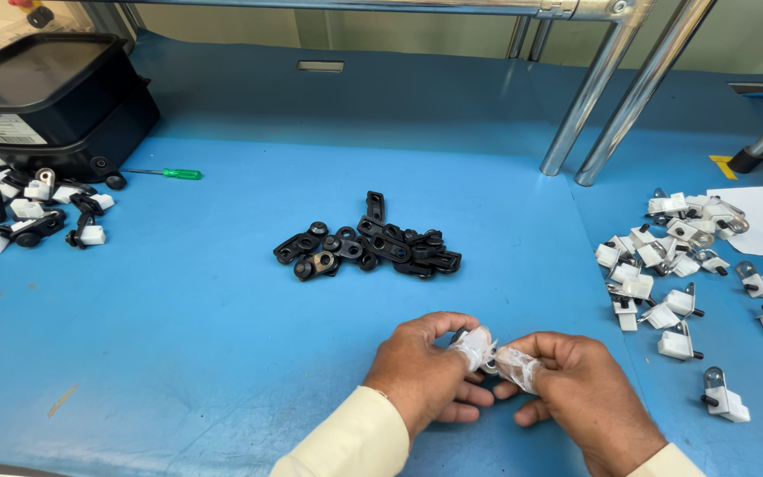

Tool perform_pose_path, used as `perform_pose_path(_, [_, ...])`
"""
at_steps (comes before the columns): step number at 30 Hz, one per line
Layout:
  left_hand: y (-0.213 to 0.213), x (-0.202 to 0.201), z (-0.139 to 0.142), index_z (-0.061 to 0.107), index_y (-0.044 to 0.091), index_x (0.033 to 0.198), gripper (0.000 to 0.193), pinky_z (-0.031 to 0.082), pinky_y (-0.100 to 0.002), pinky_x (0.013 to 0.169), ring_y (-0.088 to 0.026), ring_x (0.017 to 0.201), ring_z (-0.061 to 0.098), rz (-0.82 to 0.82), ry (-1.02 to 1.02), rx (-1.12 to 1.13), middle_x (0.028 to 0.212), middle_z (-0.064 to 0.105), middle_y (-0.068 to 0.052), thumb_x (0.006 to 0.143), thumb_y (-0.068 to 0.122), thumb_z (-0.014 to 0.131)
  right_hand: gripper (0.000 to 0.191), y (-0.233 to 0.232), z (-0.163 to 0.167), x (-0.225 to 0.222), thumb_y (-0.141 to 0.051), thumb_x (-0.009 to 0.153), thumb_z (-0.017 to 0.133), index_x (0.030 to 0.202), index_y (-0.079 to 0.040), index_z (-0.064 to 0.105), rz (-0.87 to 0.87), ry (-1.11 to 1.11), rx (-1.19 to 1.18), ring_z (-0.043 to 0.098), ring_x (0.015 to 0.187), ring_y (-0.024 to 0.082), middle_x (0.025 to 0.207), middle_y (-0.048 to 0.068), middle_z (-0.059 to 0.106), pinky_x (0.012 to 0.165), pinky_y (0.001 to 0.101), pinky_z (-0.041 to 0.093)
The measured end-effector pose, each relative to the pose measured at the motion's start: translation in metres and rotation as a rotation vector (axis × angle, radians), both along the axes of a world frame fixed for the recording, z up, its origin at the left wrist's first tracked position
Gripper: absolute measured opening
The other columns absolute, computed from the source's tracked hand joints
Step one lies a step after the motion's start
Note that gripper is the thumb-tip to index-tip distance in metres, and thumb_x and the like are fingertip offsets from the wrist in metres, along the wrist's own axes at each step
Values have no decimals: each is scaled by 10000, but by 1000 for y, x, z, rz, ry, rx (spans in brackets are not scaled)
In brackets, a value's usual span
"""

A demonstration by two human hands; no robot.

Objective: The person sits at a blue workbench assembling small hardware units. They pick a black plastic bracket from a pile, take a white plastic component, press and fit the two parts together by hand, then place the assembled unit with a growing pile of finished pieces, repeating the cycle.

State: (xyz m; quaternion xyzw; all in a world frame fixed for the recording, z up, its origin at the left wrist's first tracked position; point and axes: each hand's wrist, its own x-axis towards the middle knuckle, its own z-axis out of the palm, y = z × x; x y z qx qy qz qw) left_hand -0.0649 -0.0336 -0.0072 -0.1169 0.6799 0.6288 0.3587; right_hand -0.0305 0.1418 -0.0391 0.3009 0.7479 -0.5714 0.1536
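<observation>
At the lower middle of the frame the left hand and right hand meet, their taped fingertips pinched together on a small part that is mostly hidden between them. Judging from this, the 2 hands do best pressing squarely and close to the blue table. The black pieces lie at centre, the white assemblies at right.

A black bin stands at the far left of the blue desk, a green-handled screwdriver just beside it. Chrome frame tubes rise at the right, near a white paper sheet.
</observation>
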Motion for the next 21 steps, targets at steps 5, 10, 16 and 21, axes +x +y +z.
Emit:
perform_pose_path(5, [2, -1, -4, 714, 90, 1232, 318, 647, -273, 625, -162, 730, 762, 81, 26, 67, 990, 778, -129, 921, 159, 701, 232, -3, 0, 3, -159, 997, 596, 1093, 2, 733, -132, 23, -204, 720, 770, 175, 913, 119, 754, 660, 340, 586])
perform_pose_path(10, [3, 4, -1, 711, 92, 1232, 363, 658, -252, 625, -159, 735, 781, 81, 49, 3, 970, 787, -143, 899, -28, 629, 183, -7, -8, 7, -98, 978, 636, 1072, 23, 736, -183, 14, -264, 704, 776, 218, 923, 160, 752, 727, 372, 609])
perform_pose_path(16, [11, 10, 10, 735, 144, 1198, 380, 654, -220, 631, -125, 746, 785, 189, 80, -87, 925, 803, -107, 897, -59, 626, 222, -26, -8, 3, -130, 1013, 607, 1053, 66, 705, -460, 159, -239, 716, 760, 257, 906, 188, 746, 770, 389, 607])
perform_pose_path(21, [13, 12, 17, 739, 103, 1166, 257, 641, -243, 635, -141, 748, 770, 272, -23, -2, 926, 795, -111, 915, 53, 716, 310, -29, -3, 4, -224, 1004, 530, 1056, 48, 669, -461, 176, -351, 699, 780, 251, 894, 174, 727, 750, 389, 588])
